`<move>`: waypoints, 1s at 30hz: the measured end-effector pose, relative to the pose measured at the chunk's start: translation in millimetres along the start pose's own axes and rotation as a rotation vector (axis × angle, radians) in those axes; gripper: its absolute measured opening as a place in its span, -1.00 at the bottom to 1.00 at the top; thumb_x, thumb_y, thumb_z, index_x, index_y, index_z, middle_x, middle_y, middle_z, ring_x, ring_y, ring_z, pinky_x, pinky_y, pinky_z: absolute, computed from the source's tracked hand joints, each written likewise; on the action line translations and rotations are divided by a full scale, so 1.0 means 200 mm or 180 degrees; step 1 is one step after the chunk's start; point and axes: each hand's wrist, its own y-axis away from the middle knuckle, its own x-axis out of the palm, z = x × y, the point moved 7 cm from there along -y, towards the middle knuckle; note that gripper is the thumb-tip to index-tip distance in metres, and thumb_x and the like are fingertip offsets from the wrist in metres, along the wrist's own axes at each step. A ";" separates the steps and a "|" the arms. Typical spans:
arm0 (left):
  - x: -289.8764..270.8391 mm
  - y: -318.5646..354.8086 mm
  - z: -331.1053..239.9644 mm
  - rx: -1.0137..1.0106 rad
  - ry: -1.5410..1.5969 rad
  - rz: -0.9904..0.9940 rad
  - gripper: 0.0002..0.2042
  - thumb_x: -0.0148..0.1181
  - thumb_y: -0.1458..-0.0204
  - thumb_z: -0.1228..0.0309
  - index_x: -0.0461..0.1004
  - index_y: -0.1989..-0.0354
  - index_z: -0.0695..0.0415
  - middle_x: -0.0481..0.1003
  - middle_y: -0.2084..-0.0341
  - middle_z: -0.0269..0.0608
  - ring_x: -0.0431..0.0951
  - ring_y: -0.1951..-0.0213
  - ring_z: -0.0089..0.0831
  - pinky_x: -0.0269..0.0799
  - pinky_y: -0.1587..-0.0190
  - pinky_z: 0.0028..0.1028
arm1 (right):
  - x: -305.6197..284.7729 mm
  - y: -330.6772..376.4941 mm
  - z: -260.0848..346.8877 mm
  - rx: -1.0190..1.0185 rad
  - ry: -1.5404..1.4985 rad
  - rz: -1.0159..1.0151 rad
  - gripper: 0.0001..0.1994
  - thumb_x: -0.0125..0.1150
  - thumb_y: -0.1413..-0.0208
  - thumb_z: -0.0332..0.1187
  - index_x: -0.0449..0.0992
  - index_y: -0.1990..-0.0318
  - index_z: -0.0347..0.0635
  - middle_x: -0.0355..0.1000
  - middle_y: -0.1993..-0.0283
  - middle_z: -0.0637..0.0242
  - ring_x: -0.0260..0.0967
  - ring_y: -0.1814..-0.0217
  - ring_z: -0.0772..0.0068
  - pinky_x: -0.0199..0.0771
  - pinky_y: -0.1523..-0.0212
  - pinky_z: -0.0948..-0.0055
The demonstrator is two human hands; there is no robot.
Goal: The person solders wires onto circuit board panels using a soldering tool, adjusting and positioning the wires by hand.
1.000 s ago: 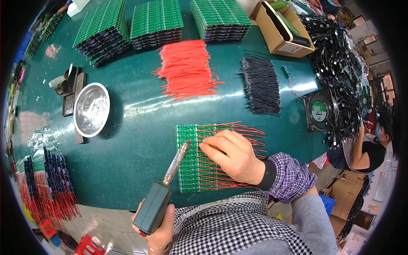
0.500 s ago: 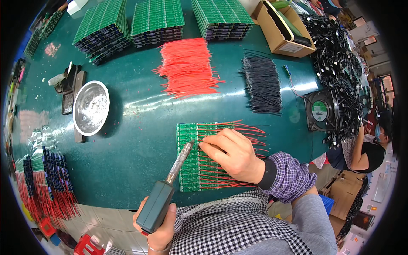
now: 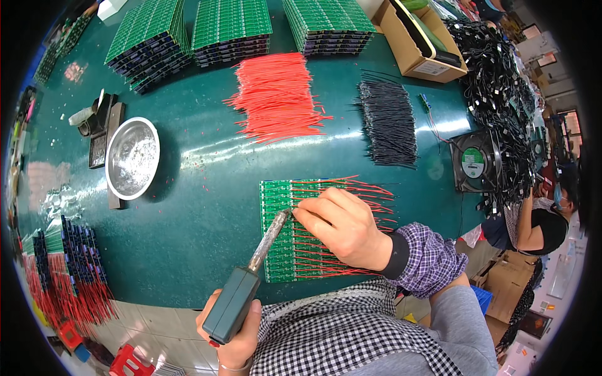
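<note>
A green circuit board panel (image 3: 276,250) lies in front of me, with several red wires (image 3: 373,190) running off its right side. My left hand (image 3: 241,329) is wrapped round the dark green handle of a soldering iron (image 3: 233,301). The iron's tip meets the board's pads right beside my right fingertips. Over the panel, my right hand (image 3: 345,229) pinches at the end of a red wire; the wire itself is mostly hidden under the fingers.
Beyond the panel lie a red wire pile (image 3: 276,94) and a black wire pile (image 3: 387,122). To the left stand a metal bowl (image 3: 133,160) and wired boards (image 3: 69,257). Stacked boards (image 3: 231,25), a cardboard box (image 3: 420,47), a fan (image 3: 475,161) and black cables (image 3: 495,81) line the far and right sides.
The iron's tip has shifted slightly right and down, closer to my right fingertips. My right hand has barely moved, still pinching at the same spot on the panel.
</note>
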 end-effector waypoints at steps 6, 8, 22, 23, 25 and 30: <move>0.00 0.00 0.01 0.0030 -0.0012 -0.0001 -0.81 0.38 0.24 0.61 0.59 0.38 0.32 0.50 0.52 -0.13 0.48 0.56 -0.36 0.33 0.52 -0.43 | 0.00 -0.01 0.00 -0.0029 -0.0002 -0.0061 -0.74 0.28 0.22 -0.49 0.54 0.28 -0.35 0.45 0.31 0.26 0.40 0.31 0.31 0.48 0.31 0.40; 0.01 0.00 0.00 0.0091 -0.0078 0.0034 -0.81 0.38 0.24 0.61 0.59 0.39 0.32 0.51 0.52 -0.13 0.48 0.57 -0.35 0.33 0.53 -0.42 | 0.00 -0.01 0.00 -0.0028 0.0010 -0.0040 -0.75 0.28 0.22 -0.49 0.54 0.28 -0.35 0.45 0.31 0.26 0.40 0.31 0.31 0.48 0.31 0.40; -0.05 0.09 0.13 -0.0491 0.0099 0.0141 -0.66 0.47 0.10 0.61 0.58 0.10 0.31 0.60 0.29 -0.18 0.57 0.28 -0.46 0.49 0.19 -0.48 | 0.00 -0.01 0.01 -0.0026 0.0058 -0.0023 -0.74 0.27 0.22 -0.50 0.54 0.28 -0.35 0.45 0.31 0.25 0.40 0.32 0.32 0.53 0.32 0.40; -0.05 0.09 0.12 -0.0423 0.0134 0.0129 -0.65 0.47 0.10 0.61 0.58 0.08 0.31 0.60 0.27 -0.18 0.58 0.27 -0.45 0.49 0.18 -0.47 | 0.00 -0.01 0.01 -0.0022 0.0055 -0.0014 -0.74 0.27 0.22 -0.50 0.54 0.27 -0.35 0.45 0.31 0.25 0.40 0.32 0.32 0.53 0.31 0.40; -0.04 0.06 0.08 -0.0303 0.0168 -0.0041 -0.71 0.42 0.18 0.63 0.58 0.21 0.32 0.56 0.37 -0.14 0.54 0.39 -0.39 0.44 0.31 -0.45 | 0.00 0.00 0.01 0.0030 0.0013 0.0056 -0.72 0.27 0.20 -0.50 0.56 0.24 -0.36 0.48 0.26 0.21 0.44 0.29 0.28 0.54 0.31 0.39; -0.03 0.04 0.05 -0.0293 0.0245 -0.0193 -0.77 0.38 0.27 0.64 0.59 0.35 0.33 0.52 0.48 -0.12 0.50 0.51 -0.33 0.40 0.43 -0.42 | -0.01 0.01 0.01 0.0079 0.0001 0.0083 -0.71 0.27 0.18 -0.49 0.58 0.21 -0.37 0.52 0.20 0.17 0.49 0.26 0.24 0.56 0.30 0.38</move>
